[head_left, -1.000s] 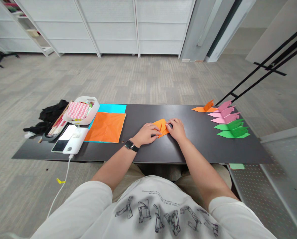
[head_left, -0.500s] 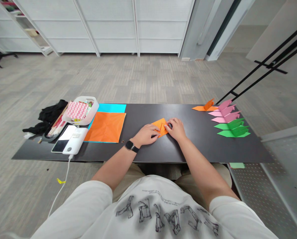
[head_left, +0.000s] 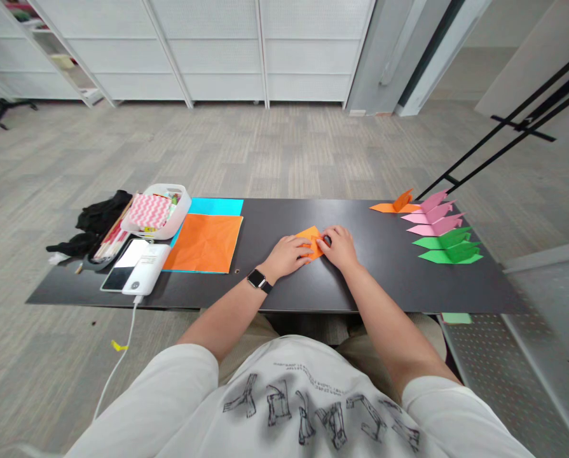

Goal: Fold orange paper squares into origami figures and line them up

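Observation:
A small folded piece of orange origami paper (head_left: 309, 235) lies on the dark table between my hands, partly covered by both. My left hand (head_left: 288, 257), below a wrist with a black watch (head_left: 256, 278), rests on the paper's left side with fingers stretched across it and slightly apart. At the right corner, my right hand (head_left: 340, 245) has its fingers curled and pinched on the paper. The exact folds under the fingers are hidden.
Folded paper figures in orange (head_left: 402, 202), pink (head_left: 437, 219) and green (head_left: 451, 248) stand at the table's right end. On the left lie orange sheets (head_left: 205, 245) over blue ones (head_left: 217, 206), a white basket (head_left: 182, 213), a phone (head_left: 117, 278) and a white power bank (head_left: 145, 270) with a cable.
My left hand's fingers have stretched out and slid further over the orange paper, covering more of it. My right hand stays at the right corner. The view has shifted very slightly.

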Available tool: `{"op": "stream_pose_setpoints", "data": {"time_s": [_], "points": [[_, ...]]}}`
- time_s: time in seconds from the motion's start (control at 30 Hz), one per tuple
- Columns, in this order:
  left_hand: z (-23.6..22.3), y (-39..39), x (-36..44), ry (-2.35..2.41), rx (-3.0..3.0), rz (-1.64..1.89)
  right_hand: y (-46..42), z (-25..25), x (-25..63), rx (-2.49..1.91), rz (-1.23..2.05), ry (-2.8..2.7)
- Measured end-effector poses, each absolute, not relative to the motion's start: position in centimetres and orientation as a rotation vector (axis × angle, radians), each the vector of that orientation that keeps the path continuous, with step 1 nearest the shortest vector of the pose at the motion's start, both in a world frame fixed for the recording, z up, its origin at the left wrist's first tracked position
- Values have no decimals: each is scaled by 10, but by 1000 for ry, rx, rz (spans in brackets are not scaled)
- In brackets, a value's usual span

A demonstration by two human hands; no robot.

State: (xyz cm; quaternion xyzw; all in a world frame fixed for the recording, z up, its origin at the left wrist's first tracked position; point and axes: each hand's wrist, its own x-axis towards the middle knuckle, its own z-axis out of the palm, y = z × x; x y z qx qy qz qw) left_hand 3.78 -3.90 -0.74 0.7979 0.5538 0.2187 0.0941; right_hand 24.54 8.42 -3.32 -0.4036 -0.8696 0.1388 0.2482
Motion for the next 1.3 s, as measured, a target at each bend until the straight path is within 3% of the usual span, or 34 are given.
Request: {"op": "stream_pose_setpoints", "data": {"time_s": [1.3], "points": [[-9,-32,54,1885,2286,601,91,-45,238,-1335,249,-2171]]}}
